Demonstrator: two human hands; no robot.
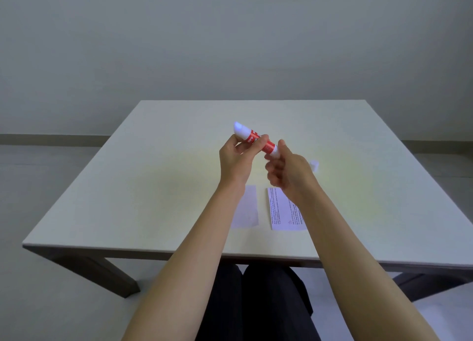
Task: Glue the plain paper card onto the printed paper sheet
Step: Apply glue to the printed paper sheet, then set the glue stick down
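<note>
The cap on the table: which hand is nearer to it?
Right. The right hand is just left of the cap, at the glue stick's base; the left hand is farther left, holding its body.

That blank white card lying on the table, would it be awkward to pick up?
Probably a little. The plain card lies flat against the table with no raised edge, so fingers would likely need to slide or pry a corner. It looks thin, so it is probably very light and may bend when lifted. A nudge would likely slide it, not tip it.
</note>
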